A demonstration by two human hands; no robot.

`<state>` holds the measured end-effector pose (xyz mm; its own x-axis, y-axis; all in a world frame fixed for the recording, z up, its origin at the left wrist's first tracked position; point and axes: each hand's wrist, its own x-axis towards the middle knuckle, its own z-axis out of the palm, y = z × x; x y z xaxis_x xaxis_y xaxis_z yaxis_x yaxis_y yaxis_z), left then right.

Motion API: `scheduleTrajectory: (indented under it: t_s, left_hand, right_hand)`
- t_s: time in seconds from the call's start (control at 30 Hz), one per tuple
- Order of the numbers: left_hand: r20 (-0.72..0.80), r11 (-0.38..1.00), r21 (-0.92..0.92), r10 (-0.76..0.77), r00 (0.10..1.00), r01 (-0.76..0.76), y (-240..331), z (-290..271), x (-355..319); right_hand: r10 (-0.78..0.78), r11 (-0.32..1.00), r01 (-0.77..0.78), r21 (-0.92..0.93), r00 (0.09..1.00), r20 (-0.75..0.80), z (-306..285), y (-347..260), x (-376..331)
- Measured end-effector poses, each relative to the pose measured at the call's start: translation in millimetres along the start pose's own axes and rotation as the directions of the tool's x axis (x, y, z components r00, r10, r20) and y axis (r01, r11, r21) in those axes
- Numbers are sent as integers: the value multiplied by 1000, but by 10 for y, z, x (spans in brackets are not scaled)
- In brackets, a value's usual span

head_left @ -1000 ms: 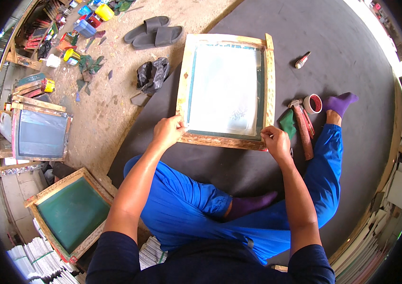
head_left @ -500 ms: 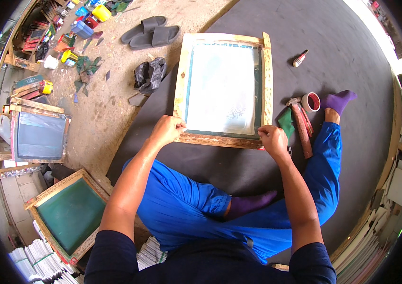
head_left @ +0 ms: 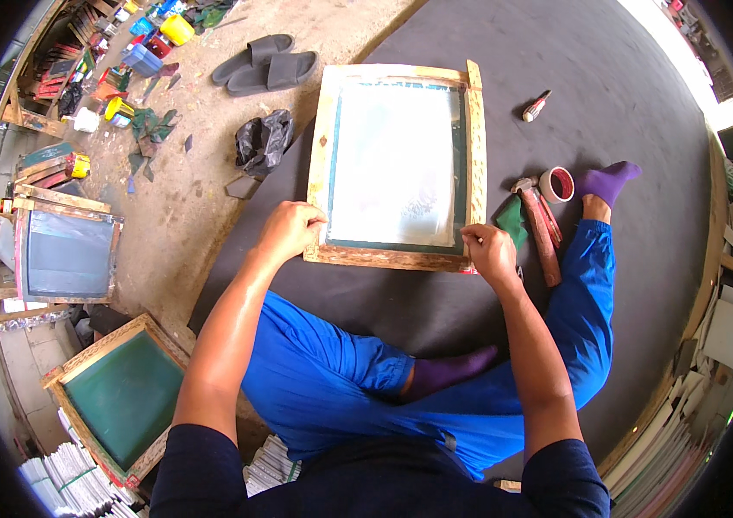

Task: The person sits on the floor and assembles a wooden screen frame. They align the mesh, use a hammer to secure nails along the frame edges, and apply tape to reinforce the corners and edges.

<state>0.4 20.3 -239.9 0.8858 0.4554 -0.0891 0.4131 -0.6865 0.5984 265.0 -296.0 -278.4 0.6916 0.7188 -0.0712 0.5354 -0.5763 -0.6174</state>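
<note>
Left hand (head_left: 291, 231) and right hand (head_left: 489, 252) pinched closed, anything gripped unclear, at near corners of wooden-framed screen (head_left: 394, 164), lying beyond.

Wood-framed screen (head_left: 394, 164) flat on dark mat (head_left: 643, 285), far-left corner overlapping the mat's left edge. Left hand (head_left: 290, 231) at screen's near-left corner, right hand (head_left: 491, 254) at near-right; anything between fingertips too small to tell. Between screen and mat's right edge: hammer (head_left: 541, 235), green cloth (head_left: 511, 221), tape roll (head_left: 546, 187), small handled tool (head_left: 536, 107).
</note>
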Motion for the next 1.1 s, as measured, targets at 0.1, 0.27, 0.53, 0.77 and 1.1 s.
scheduleTrajectory:
  t_s: [0.1,0.27,0.53,0.77,1.1]
  left_hand:
    - [88,996,86,-8,996,0,-13,85,-12]
    - [215,973,229,-17,976,-34,-88,223,-11]
    - [305,922,366,14,952,-130,-78,296,65]
    - [385,805,523,70,920,-280,-81,387,56]
    - [391,782,536,105,914,-319,-212,529,4]
  right_hand:
    - [-102,991,104,-89,994,23,17,19,-9]
    - [-141,955,165,-246,984,110,64,18,11]
    - [-89,871,226,-435,946,313,99,-56,119]
    - [-51,810,283,-513,906,420,68,-198,128]
    - [-60,795,307,-523,898,436,48,-230,128]
